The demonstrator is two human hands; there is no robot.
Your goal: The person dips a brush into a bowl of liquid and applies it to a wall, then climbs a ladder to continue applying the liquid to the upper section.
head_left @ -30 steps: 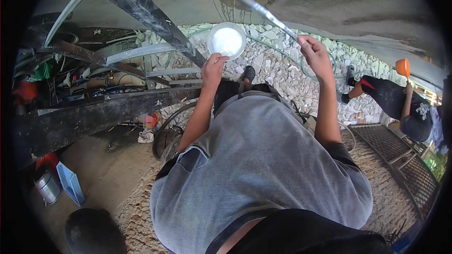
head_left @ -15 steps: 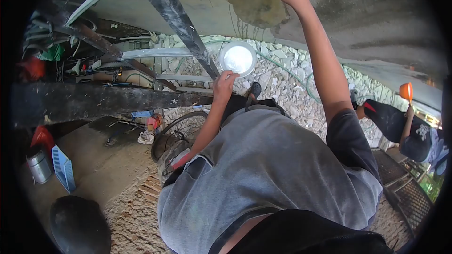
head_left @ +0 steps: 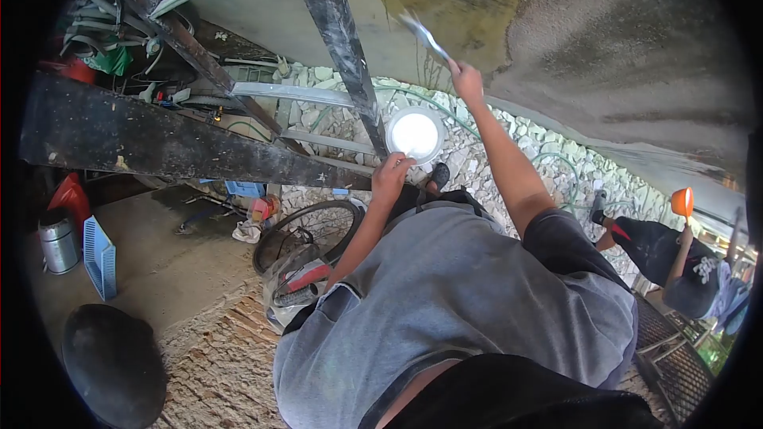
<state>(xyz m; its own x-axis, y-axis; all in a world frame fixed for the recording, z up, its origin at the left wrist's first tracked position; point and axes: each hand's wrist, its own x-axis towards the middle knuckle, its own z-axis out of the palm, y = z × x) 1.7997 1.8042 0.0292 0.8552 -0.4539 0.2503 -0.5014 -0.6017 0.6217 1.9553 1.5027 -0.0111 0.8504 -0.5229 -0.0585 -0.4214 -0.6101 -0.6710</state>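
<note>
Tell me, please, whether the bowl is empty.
Not empty: the bowl shows bright white contents inside its greyer rim; their depth I cannot tell.

matt grey cloth shirt (head_left: 453, 294), rough stones (head_left: 314, 115), glossy metal canister (head_left: 60, 245)

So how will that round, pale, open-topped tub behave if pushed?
The round, pale, open-topped tub would likely tip: the left hand holds it only at one edge. Its bright white contents, uncovered, could spill if it tilts.
</note>
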